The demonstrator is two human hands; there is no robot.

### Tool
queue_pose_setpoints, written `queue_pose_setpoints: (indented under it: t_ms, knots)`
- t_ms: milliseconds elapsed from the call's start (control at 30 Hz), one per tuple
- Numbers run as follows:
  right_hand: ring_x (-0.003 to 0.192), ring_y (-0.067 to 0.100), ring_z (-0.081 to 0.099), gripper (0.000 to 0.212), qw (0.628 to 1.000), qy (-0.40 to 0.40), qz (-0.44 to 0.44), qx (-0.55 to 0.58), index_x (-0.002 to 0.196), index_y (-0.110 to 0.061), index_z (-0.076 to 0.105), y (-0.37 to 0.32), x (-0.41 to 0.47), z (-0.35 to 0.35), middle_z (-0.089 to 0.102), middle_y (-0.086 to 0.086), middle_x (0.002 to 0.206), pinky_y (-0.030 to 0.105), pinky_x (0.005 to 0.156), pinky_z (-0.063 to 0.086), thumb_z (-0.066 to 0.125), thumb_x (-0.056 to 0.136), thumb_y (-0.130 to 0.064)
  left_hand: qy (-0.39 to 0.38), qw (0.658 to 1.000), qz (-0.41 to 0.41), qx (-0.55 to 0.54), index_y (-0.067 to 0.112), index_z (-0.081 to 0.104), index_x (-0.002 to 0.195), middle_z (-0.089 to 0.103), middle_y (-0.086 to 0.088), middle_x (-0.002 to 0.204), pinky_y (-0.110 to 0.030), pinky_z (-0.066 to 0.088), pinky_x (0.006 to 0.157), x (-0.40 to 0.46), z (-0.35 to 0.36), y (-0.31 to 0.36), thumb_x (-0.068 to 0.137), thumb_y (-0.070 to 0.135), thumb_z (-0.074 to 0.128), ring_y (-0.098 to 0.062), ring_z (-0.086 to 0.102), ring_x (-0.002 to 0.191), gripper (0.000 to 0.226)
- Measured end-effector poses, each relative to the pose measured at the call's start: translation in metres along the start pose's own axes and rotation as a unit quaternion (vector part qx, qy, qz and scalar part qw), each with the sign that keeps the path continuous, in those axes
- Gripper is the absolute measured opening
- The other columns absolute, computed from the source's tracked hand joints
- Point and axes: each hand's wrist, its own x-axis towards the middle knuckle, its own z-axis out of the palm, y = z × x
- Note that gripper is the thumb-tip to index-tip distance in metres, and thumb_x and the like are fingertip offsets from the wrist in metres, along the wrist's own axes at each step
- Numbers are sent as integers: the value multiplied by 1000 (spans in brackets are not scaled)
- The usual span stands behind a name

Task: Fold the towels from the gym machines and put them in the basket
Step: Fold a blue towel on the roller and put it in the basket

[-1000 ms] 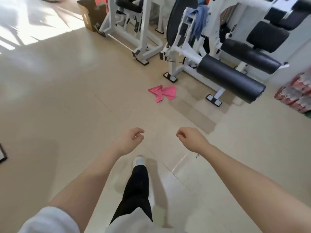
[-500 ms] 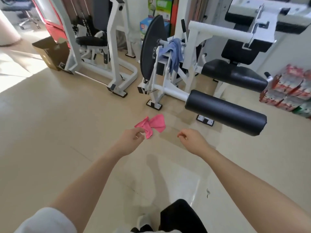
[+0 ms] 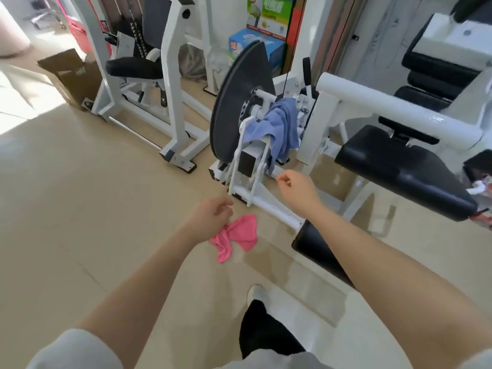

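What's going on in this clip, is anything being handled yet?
Not yet. A person stands in front of the gym machines with both arms out and nothing in either hand. The left hand hangs loosely curled over a crumpled pink towel lying on the floor; the right hand is raised near a blue towel draped over a white machine frame. No basket is in view.

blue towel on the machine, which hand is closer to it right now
Right. The right hand hangs just below the blue towel, near its lower hem, not touching. The left hand is lower and further left, over the pink towel on the floor.
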Motion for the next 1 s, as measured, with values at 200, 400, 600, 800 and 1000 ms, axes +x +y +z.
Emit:
queue_pose_setpoints:
  t_ms: [200, 400, 600, 800, 1000]
  knots:
    - [104, 28, 52, 31, 999, 22, -23, -6, 113, -7, 51, -15, 115, -15, 49, 11, 119, 42, 87, 45, 55, 90, -27, 11, 1000, -28, -8, 17, 57, 119, 67, 1, 105, -34, 47, 93, 76, -14, 28, 93, 18, 44, -19, 62, 97, 29]
    - [86, 27, 50, 12, 995, 58, -54, -67, 89, -11, 51, -11, 146, -11, 51, 10, 101, 43, 75, 45, 51, 91, -22, 4, 1000, -30, 1, 17, 57, 119, 66, 3, 102, -36, 47, 92, 107, -20, 31, 94, 18, 44, -19, 61, 96, 29]
    - [66, 6, 45, 10, 984, 2, -100, 146, 86, -16, 47, -25, 120, -23, 49, -5, 74, 22, 61, 35, 45, 94, -11, 20, 995, 93, -12, 17, 38, 137, 46, -1, 128, -29, 45, 88, 125, -27, 47, 90, 12, 53, -12, 52, 97, 50]
    - [67, -2, 52, 28, 950, -61, -68, 299, 83, -21, 53, -58, 79, -17, 56, -4, 78, 12, 65, 43, 41, 94, 2, -28, 982, 184, -32, 6, 51, 114, 51, -4, 105, -11, 39, 76, 116, -36, 61, 78, 13, 70, -14, 49, 95, 42]
    - [66, 20, 47, 19, 945, -142, 22, 293, 77, 2, 59, -65, 54, 13, 52, 13, 72, 36, 69, 40, 44, 89, -2, -116, 983, 138, -34, 5, 52, 65, 43, -3, 64, -27, 32, 61, 95, -61, 12, 69, 22, 43, -15, 37, 61, 20]
